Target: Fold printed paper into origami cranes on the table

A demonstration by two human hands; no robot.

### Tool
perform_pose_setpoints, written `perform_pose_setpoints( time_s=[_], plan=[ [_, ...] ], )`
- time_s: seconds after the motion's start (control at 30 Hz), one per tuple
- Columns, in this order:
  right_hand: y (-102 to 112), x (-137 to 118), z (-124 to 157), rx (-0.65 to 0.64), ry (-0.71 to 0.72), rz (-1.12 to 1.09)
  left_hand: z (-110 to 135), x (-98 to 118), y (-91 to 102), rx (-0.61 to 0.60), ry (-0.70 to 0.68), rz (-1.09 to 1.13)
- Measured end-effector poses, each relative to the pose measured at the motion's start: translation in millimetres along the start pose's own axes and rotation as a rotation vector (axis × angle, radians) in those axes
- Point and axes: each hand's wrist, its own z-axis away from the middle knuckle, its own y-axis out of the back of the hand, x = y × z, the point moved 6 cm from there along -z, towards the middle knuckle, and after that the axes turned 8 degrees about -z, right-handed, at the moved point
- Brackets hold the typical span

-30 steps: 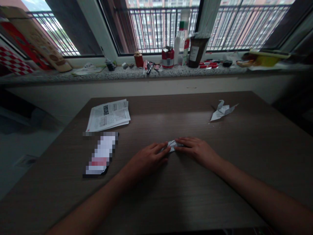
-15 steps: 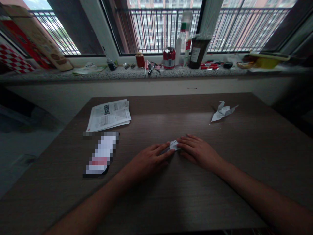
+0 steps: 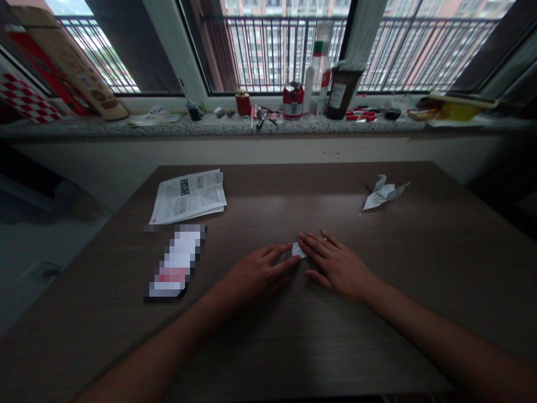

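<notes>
A small piece of folded printed paper (image 3: 298,251) lies on the brown table between my hands, partly hidden under the fingers. My left hand (image 3: 263,270) holds its left side down, with thumb and fingertips on the paper. From the right, my right hand (image 3: 335,262) lies flat over the paper's other side. Its fingers are stretched out, with the thumb spread apart toward me on the table. Farther back at the right stands a paper crane (image 3: 381,193), touched by neither hand.
Folded printed sheets (image 3: 188,196) lie at the table's back left, with a blurred-out phone (image 3: 176,263) in front of them. On the stone windowsill (image 3: 146,130) behind the table stand a red can (image 3: 292,102), bottles, a dark cup (image 3: 342,92) and small tools.
My right hand's fingers have slid slightly left over the paper and spread, covering more of it; the thumb now sits apart. The left hand stays nearly in place. The view has shifted slightly.
</notes>
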Motion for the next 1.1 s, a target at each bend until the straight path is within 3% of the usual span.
perform_pose_setpoints(
  time_s=[0.27,0.5,1.1],
  plan=[
    [2.0,-3.0,-0.9,0.041,-0.003,-0.044,0.3,-0.7,4.4,0.033,-0.001,0.028],
    [0.4,-8.6,-8.7,0.057,-0.008,-0.03,-1.1,2.7,3.7,-0.007,0.016,0.015],
    [-13.2,-4.4,-8.9,-0.018,-0.066,-0.102,1.0,1.9,-2.8,0.015,-0.023,-0.019]
  ],
)
